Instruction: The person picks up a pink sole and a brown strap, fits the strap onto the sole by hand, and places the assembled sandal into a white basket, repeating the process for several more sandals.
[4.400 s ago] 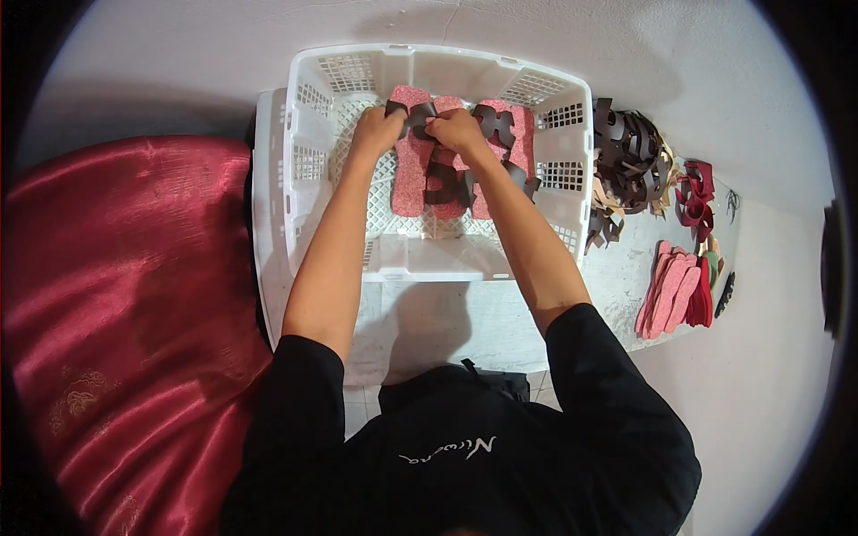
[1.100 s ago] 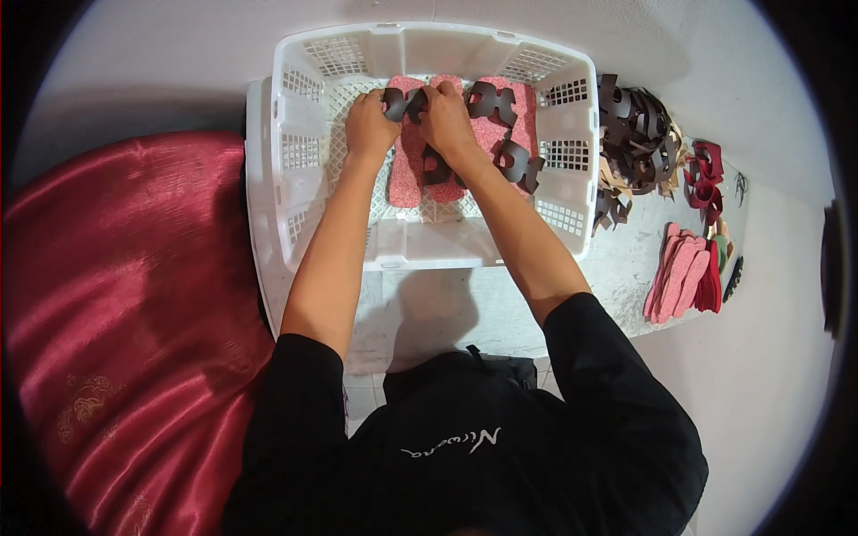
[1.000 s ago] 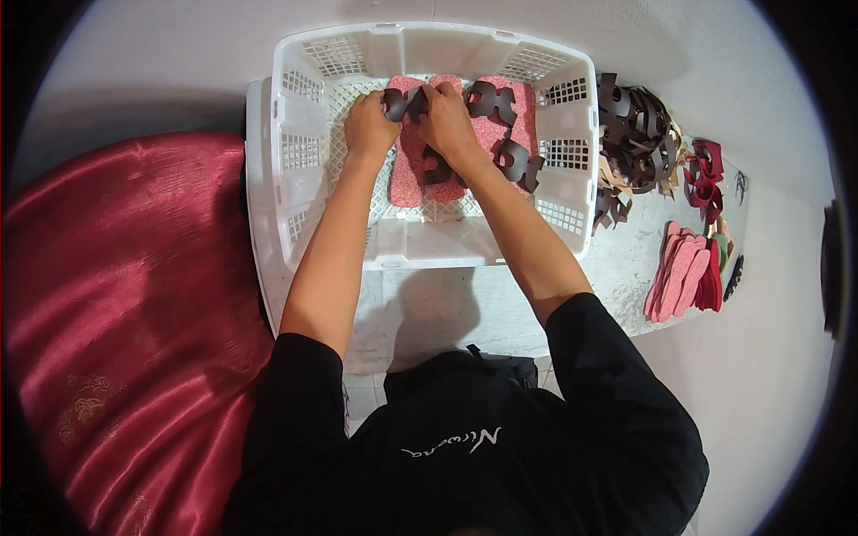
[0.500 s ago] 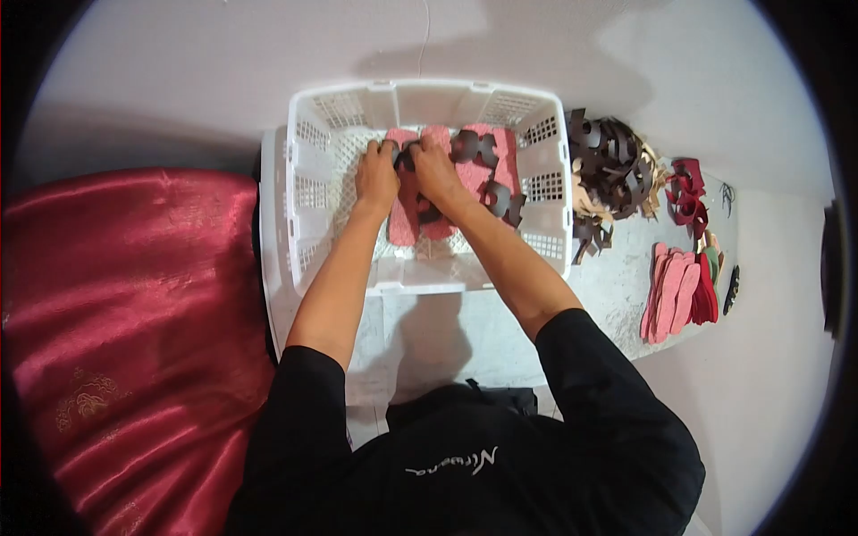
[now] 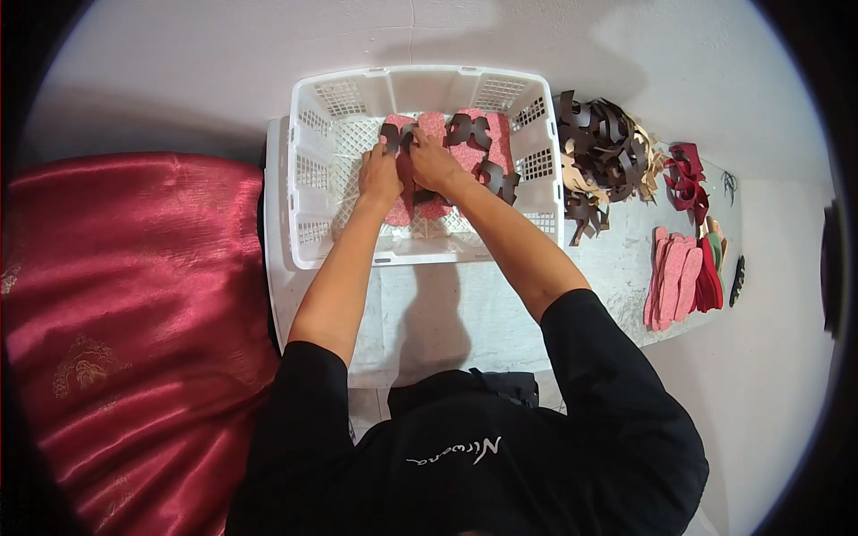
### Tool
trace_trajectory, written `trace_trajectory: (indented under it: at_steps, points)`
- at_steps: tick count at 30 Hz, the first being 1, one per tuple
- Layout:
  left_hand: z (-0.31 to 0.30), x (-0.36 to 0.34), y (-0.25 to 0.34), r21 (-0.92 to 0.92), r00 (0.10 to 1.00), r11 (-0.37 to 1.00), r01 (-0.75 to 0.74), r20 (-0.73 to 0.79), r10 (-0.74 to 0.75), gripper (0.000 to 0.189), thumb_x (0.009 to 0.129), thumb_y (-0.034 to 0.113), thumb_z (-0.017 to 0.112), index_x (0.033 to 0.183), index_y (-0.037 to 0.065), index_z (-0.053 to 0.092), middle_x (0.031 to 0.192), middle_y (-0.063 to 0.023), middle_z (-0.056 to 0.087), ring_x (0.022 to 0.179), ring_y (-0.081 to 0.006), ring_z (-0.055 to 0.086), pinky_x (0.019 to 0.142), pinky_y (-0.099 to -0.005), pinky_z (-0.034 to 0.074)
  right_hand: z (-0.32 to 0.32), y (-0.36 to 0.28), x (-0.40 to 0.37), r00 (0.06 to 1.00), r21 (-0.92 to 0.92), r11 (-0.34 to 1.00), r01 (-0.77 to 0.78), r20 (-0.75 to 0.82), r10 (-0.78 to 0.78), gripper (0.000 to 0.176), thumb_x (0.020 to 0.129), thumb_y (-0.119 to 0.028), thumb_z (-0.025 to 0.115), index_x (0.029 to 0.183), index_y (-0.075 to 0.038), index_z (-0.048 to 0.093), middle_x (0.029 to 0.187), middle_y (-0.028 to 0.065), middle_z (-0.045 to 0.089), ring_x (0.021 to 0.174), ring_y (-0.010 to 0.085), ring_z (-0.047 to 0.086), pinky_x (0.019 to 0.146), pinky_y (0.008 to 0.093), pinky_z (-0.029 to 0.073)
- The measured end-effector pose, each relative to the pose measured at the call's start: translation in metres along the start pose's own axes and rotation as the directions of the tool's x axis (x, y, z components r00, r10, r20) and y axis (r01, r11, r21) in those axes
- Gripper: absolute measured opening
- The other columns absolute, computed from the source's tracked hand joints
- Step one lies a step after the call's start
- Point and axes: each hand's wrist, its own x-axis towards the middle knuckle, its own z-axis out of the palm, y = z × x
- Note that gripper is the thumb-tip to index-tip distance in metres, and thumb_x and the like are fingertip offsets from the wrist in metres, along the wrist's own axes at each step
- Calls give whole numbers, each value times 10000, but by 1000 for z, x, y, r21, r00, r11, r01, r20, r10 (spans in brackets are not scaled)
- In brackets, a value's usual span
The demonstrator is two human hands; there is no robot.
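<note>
A white plastic basket (image 5: 302, 255) holds several pink sole-shaped pieces (image 5: 496, 147) lying side by side. Dark brown cut-out straps (image 5: 469, 131) rest on top of them. At the upper left of the row, another dark brown strap (image 5: 391, 136) lies over the end of a sole. My left hand (image 5: 382, 176) has its fingers curled at this strap's near edge. My right hand (image 5: 435, 165) pinches the strap's right part, fingertips partly hidden. Beneath my right wrist, a further dark strap shows only in part.
Right of the basket is a heap of dark brown and tan straps (image 5: 608, 147). Dark red straps (image 5: 686, 181) and a fanned stack of pink soles (image 5: 670, 281) lie farther right on the pale table (image 5: 402, 313). Shiny red cloth (image 5: 134, 295) covers the left side.
The basket and table appear slightly higher in view. My left hand's fingers have drawn back toward me, showing more of the strap. My right hand stays at the strap.
</note>
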Motion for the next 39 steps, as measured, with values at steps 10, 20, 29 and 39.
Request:
trace_trajectory:
  at_steps: [10, 20, 29, 39]
  points:
    - [7, 5, -4, -81, 987, 997, -4, -163, -9, 561, 632, -88, 723, 1178, -16, 613, 1275, -183, 503, 1127, -396, 563, 971, -431, 488, 21, 6, 7, 993, 213, 975, -58, -87, 78, 434, 729, -84, 633, 1114, 114, 608, 1349, 301, 482, 1265, 418, 461, 1088, 427, 391]
    - [-13, 2, -7, -274, 969, 957, -99, -244, 30, 467, 655, -47, 767, 1110, 5, 675, 1130, -155, 642, 1014, -334, 662, 803, -375, 556, 2, 10, -16, 969, 399, 916, -54, -202, 145, 458, 718, -67, 675, 1148, 74, 605, 1401, 279, 455, 1195, 425, 558, 1017, 459, 479]
    - [-69, -142, 124, -719, 956, 670, -185, -291, -48, 186, 975, 56, 513, 1034, -4, 678, 986, -98, 673, 780, -147, 659, 713, -271, 512, -72, -64, -210, 798, 605, 796, 23, -491, 349, 394, 740, 49, 583, 1122, -28, 639, 1345, 228, 507, 1214, 407, 524, 1006, 446, 450]
    - [33, -254, 272, -848, 998, 529, 17, 48, 45, 208, 1007, 119, 509, 1095, -12, 644, 1098, -83, 617, 742, -108, 600, 641, -230, 457, -71, -28, -428, 781, 677, 720, -152, -365, 507, 321, 748, 35, 596, 1065, 2, 642, 1324, 199, 491, 1178, 390, 502, 1006, 446, 438]
